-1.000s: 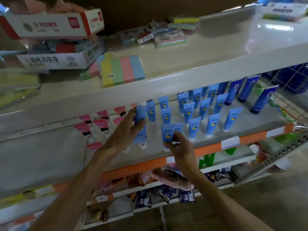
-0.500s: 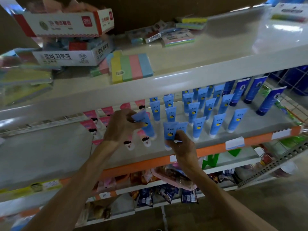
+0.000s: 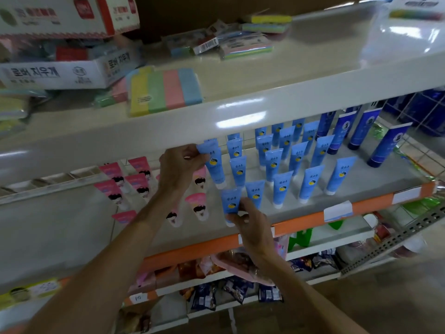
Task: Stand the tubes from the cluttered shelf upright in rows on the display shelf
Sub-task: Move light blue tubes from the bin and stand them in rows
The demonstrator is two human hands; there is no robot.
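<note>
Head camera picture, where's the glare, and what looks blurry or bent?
Head view: white glare streaks sit on the upper shelf, along its front lip and at its far right; head view: the cardboard boxes at upper left are smeared, while the blue tubes read fairly sharp; head view: shelf edges bow from the wide lens.

Left hand [image 3: 179, 165] on blue tube [image 3: 215, 166]

Two bare, seemingly slender forearms [image 3: 113, 256]

Light blue tubes [image 3: 298, 157] stand cap-down in rows
</note>
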